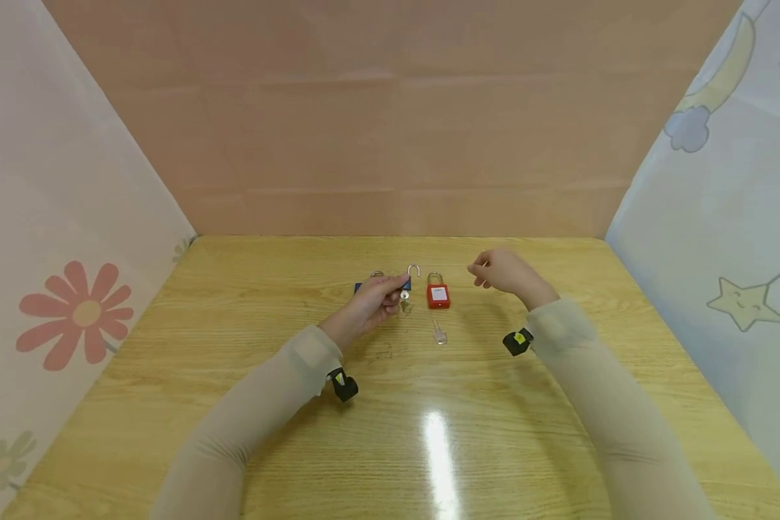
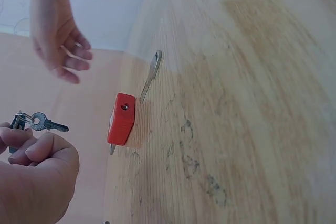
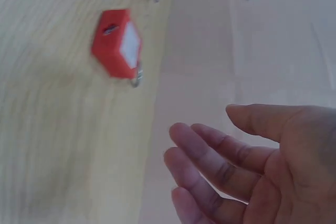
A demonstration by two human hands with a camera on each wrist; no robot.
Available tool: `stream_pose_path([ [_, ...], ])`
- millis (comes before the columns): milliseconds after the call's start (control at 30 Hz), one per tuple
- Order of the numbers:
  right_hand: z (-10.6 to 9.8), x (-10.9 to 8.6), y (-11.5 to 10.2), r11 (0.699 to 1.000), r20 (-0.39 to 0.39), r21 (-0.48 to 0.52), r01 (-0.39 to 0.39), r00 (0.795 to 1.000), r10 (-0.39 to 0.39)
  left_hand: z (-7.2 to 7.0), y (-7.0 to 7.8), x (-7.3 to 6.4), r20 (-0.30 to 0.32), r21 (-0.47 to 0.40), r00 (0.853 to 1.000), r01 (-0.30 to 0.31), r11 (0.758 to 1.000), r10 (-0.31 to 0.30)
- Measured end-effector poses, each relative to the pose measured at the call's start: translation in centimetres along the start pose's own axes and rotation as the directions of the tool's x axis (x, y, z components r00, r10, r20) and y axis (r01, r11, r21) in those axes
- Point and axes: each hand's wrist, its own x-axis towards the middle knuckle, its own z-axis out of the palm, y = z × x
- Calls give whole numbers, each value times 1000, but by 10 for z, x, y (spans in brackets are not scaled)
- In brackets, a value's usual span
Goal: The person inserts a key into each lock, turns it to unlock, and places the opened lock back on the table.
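Observation:
My left hand point(image 1: 372, 302) pinches a small blue padlock point(image 1: 406, 284) between thumb and fingers. Its shackle point(image 1: 414, 269) points up and looks unlatched on one side. Small keys point(image 2: 39, 122) dangle from this lock on a ring. A second blue padlock point(image 1: 358, 287) is partly hidden behind that hand. To the right, a red padlock point(image 1: 438, 295) with a white label rests on the table, its shackle upright on top. A single key point(image 1: 439, 334) lies in front of it. My right hand point(image 3: 257, 177) hovers right of the red padlock, fingers loosely bent and holding nothing.
The wooden table point(image 1: 266, 448) bears faint dark marks near its middle. A plain pinkish wall point(image 1: 390, 144) stands behind it. Patterned panels with a flower point(image 1: 86, 312) and a star point(image 1: 746, 303) flank the left and right sides.

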Motion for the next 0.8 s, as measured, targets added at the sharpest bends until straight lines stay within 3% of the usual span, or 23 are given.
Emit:
stream_pose_path([
  [133,7,-2,13,1000,51,-4,-20,999,20,-2,0,3,-24,-2,1000,-3,1000,3],
  [233,8,-4,18,1000,60,4,-24,998,24,-2,1,7,-88,43,996,-26,999,29],
  [367,7,-5,21,1000,57,8,-30,998,30,-1,3,16,-175,170,980,-68,983,98],
  [467,8,-4,21,999,61,17,-37,998,36,-1,5,25,-200,289,971,-72,955,134],
  [567,9,-2,21,998,79,53,-39,996,35,-2,6,32,-219,469,963,-36,882,156],
  [667,9,-1,19,995,97,88,-41,995,32,-2,6,37,-229,658,961,35,753,155],
  [733,9,-1,17,995,103,95,-36,994,26,-3,4,41,-230,739,964,86,668,131],
  [800,9,-1,16,994,100,101,-37,995,27,-3,2,45,-231,785,967,120,608,107],
])
